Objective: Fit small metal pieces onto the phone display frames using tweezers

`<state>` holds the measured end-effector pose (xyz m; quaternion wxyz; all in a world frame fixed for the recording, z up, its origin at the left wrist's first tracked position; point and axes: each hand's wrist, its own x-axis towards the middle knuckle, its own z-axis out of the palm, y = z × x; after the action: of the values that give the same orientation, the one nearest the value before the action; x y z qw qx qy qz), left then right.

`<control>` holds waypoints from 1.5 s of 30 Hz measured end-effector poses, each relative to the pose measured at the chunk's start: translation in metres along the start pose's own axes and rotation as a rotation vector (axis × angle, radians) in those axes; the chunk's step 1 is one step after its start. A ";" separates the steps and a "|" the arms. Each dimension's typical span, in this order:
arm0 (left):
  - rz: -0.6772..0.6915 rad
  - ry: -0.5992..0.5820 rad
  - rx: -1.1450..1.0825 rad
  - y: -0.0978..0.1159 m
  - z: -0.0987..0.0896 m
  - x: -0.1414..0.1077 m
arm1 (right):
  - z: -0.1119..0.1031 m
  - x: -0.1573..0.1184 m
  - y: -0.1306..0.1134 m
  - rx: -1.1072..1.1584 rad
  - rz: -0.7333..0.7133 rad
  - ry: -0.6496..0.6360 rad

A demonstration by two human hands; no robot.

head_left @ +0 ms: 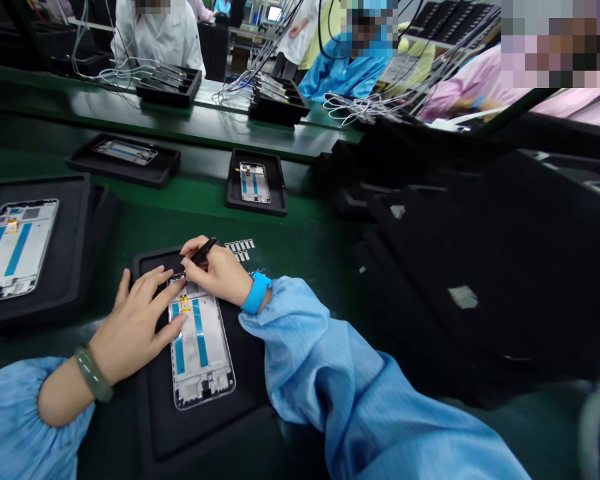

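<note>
Phone frame [200, 353] top hidden by left hand [133, 327], right hand [215, 270] gripping tweezers [203, 251].

Left hand [133, 327] and right hand [215, 270] sit over phone frame [200, 343], black tweezers [203, 251] in right fingers. Green bench [300, 227] gives passage between front tray [153, 433] and upper tray [255, 208]; paper tabs [240, 249] lie in it. Left tray [35, 190] just beside left hand. Black foam stack [445, 267] blocks right.
</note>
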<state>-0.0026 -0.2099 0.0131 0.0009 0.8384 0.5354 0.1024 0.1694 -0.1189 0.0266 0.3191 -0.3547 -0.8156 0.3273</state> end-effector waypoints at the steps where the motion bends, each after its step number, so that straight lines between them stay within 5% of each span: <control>1: -0.001 -0.002 -0.003 0.000 0.000 0.000 | 0.000 0.000 0.001 0.030 0.020 0.012; 33: -0.023 -0.022 -0.059 0.002 0.000 0.002 | 0.003 0.005 -0.003 -0.125 -0.068 -0.066; 45: 0.010 -0.010 0.076 0.006 -0.007 0.008 | 0.005 0.006 -0.003 -0.072 0.019 0.051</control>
<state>0.0047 -0.2065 0.0222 -0.0286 0.8410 0.5346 0.0780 0.1612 -0.1172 0.0274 0.3238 -0.3818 -0.8150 0.2918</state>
